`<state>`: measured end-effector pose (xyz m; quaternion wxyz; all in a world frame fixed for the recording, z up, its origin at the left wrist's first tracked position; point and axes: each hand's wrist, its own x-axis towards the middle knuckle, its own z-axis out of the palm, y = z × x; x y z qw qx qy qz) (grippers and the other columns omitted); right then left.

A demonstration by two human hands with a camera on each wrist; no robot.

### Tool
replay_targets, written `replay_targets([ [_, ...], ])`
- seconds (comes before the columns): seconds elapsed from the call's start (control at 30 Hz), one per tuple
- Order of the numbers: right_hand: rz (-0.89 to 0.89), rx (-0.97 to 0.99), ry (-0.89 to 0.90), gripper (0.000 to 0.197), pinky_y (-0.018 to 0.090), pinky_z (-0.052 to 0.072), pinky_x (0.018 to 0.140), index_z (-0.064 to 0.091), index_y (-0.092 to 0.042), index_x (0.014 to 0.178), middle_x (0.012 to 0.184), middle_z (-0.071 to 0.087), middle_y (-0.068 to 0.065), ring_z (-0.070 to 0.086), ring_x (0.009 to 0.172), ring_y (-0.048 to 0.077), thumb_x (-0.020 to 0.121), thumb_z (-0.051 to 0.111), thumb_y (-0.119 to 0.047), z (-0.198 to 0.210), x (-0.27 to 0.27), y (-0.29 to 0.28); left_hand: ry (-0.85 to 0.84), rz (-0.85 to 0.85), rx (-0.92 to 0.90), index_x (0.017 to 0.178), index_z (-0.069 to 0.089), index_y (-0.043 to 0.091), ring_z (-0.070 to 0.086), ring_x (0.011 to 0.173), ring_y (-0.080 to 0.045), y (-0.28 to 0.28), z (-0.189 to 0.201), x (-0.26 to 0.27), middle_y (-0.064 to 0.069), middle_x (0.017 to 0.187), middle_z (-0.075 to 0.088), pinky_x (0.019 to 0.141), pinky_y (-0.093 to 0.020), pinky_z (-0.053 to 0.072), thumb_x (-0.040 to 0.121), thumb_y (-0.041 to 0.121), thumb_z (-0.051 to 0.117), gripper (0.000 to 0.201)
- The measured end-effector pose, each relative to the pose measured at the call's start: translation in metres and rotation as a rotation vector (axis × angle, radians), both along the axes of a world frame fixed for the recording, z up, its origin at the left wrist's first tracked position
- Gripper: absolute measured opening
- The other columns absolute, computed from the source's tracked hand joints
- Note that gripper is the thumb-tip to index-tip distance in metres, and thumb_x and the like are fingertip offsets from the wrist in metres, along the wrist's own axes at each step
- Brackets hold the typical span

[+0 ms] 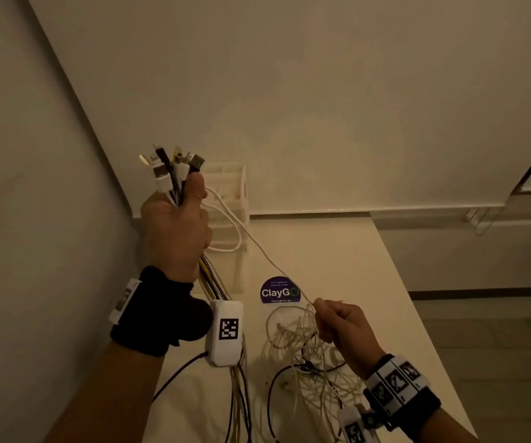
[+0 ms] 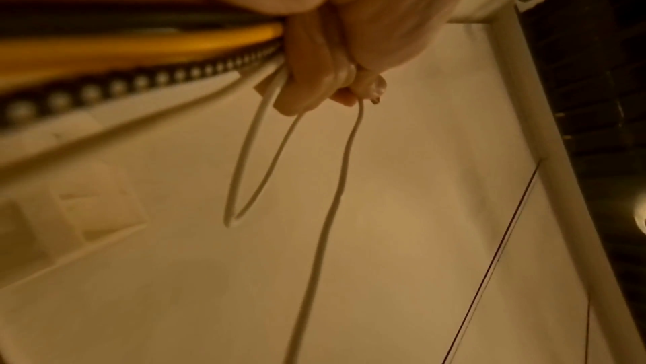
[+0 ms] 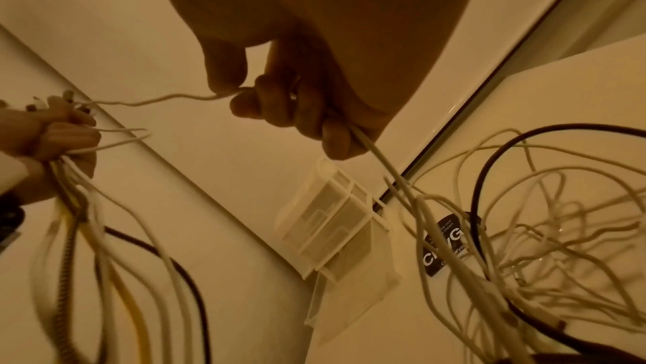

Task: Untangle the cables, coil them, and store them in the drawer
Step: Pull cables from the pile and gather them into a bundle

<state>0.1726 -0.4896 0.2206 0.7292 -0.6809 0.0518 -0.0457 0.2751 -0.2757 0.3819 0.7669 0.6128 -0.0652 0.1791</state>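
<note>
My left hand (image 1: pixel 178 219) is raised at the left and grips a bundle of cables (image 1: pixel 170 174), their plug ends sticking up above the fist. White, yellow and braided strands (image 1: pixel 214 282) hang down below it. One thin white cable (image 1: pixel 257 247) runs from that fist down to my right hand (image 1: pixel 337 321), which pinches it between thumb and fingers (image 3: pixel 244 93). Under the right hand lies a tangled heap of white and dark cables (image 1: pixel 302 356) on the table. The small white drawer unit (image 1: pixel 229 199) stands behind the left hand, its lower drawer (image 3: pixel 353 295) pulled out.
A round purple ClayGo sticker (image 1: pixel 278 290) lies on the white table (image 1: pixel 353 266) between the hands. The table meets walls at the left and back; its right edge (image 1: pixel 417 314) drops to the floor. A white loop (image 2: pixel 244 176) dangles from the left fist.
</note>
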Motion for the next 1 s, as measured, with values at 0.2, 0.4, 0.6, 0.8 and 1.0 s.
replay_targets([
  [0.2, -0.061, 0.146, 0.005, 0.044, 0.033, 0.025, 0.055, 0.042, -0.014, 0.049, 0.053, 0.029, 0.003, 0.025, 0.051, 0.017, 0.089, 0.06, -0.014, 0.005, 0.0, 0.01, -0.01, 0.147, 0.157, 0.063, 0.054, 0.024, 0.04, 0.04, -0.014, 0.006, -0.01, -0.012, 0.01, 0.043, 0.044, 0.048, -0.028, 0.037, 0.089, 0.038, 0.063, 0.031],
  [0.4, -0.133, 0.351, -0.047, 0.041, 0.035, 0.014, 0.054, 0.029, -0.02, 0.045, 0.051, 0.021, 0.0, 0.015, 0.052, 0.015, 0.075, 0.047, 0.003, 0.041, 0.007, 0.019, -0.093, 0.017, 0.41, 0.089, 0.068, 0.022, 0.05, 0.047, 0.005, -0.009, -0.02, -0.039, 0.019, 0.051, 0.058, 0.05, -0.006, 0.037, 0.084, 0.015, 0.071, 0.008],
  [0.6, 0.009, 0.397, -0.193, 0.039, 0.031, 0.02, 0.05, 0.03, -0.015, 0.047, 0.051, 0.018, 0.002, 0.013, 0.052, 0.018, 0.073, 0.058, -0.007, 0.087, 0.016, 0.03, -0.045, -0.374, 0.777, 0.092, 0.074, 0.019, 0.061, 0.064, 0.009, -0.035, -0.057, -0.06, 0.017, 0.07, 0.066, 0.058, -0.01, 0.043, 0.086, 0.02, 0.069, 0.007],
  [0.8, 0.157, 0.228, -0.18, 0.03, 0.03, 0.027, 0.053, 0.06, -0.006, 0.064, 0.057, 0.038, 0.009, 0.031, 0.052, 0.017, 0.088, 0.054, -0.023, 0.081, 0.015, 0.029, -0.107, -0.159, 0.591, 0.064, 0.057, 0.027, 0.049, 0.046, 0.005, -0.02, -0.029, -0.051, 0.017, 0.047, 0.054, 0.05, -0.01, 0.034, 0.091, 0.019, 0.062, 0.029],
  [1.0, 0.091, -0.025, -0.083, 0.05, 0.027, 0.033, 0.058, 0.058, 0.004, 0.07, 0.061, 0.044, 0.014, 0.038, 0.057, 0.02, 0.085, 0.057, -0.043, 0.031, 0.012, 0.035, -0.116, 0.038, 0.209, 0.063, 0.062, 0.027, 0.039, 0.039, -0.007, 0.004, 0.004, -0.025, 0.013, 0.043, 0.048, 0.046, -0.027, 0.032, 0.088, 0.038, 0.062, 0.028],
])
